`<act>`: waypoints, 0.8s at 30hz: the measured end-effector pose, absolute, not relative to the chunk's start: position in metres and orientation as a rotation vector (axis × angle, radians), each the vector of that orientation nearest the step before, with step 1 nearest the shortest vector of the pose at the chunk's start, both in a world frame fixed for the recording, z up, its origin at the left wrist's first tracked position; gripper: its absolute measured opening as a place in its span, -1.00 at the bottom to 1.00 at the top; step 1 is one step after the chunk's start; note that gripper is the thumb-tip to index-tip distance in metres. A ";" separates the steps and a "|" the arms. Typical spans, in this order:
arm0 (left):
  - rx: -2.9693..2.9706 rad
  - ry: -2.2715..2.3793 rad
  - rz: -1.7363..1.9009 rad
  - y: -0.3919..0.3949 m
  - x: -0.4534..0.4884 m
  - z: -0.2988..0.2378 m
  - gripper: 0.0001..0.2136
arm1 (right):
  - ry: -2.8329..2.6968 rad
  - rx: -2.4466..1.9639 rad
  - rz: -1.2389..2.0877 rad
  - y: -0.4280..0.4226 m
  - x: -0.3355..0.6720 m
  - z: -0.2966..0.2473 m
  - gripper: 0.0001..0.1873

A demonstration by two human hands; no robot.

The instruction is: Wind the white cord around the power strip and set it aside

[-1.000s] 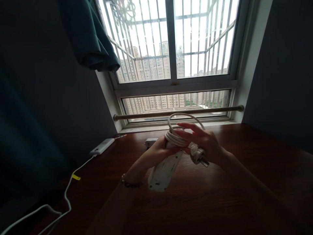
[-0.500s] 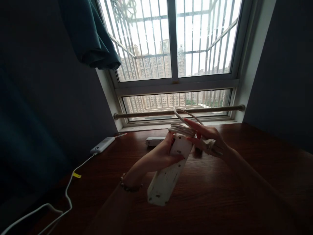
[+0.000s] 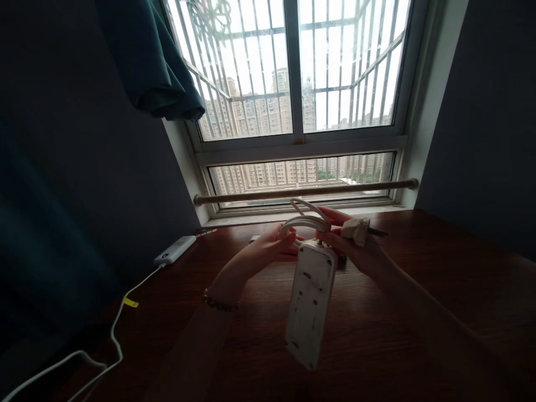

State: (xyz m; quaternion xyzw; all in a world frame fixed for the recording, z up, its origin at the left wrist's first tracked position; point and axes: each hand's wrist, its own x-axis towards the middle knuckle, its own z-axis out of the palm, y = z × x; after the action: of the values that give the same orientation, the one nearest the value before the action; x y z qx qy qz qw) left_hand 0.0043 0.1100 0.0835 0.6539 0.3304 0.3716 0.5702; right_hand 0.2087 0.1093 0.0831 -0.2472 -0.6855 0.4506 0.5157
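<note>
A white power strip (image 3: 312, 304) hangs with its scuffed underside facing me, its lower end tilted a little to the left. Its white cord (image 3: 307, 223) is gathered in loops above the strip's top end. My left hand (image 3: 278, 243) is closed on the left side of these loops, fingers partly hidden. On the other side, my right hand (image 3: 343, 237) grips the loops between thumb and fingers. The cord's plug (image 3: 358, 230) lies over the back of my right hand, prongs pointing right.
A brown wooden table (image 3: 419, 312) spreads below. At its left stands a white power bank (image 3: 175, 250) with a white cable (image 3: 116, 329) and yellow tag (image 3: 131, 302). A white object (image 3: 253, 238) sits partly behind my left hand. Behind are a rail (image 3: 305, 192) and barred window.
My left hand has let go of the power strip's body and moved up to the cord loops. The strip now hangs lower and more upright, further right.
</note>
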 end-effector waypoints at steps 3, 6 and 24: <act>1.677 0.728 1.153 0.108 0.010 0.089 -0.43 | -1.638 -0.503 1.237 0.110 0.204 0.080 -0.45; 1.680 0.627 1.357 0.105 0.011 0.093 -0.45 | -1.570 -0.389 1.430 0.108 0.200 0.081 -0.51; 1.462 0.740 1.215 0.084 0.024 0.099 -0.80 | -0.720 -0.853 1.541 0.152 0.207 0.067 -0.61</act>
State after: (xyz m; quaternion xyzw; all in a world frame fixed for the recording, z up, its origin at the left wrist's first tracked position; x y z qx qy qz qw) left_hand 0.0243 0.0840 0.0990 0.6108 0.3090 0.5074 0.5235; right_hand 0.2067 0.1523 0.0667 -0.3650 -0.3083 0.6594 0.5804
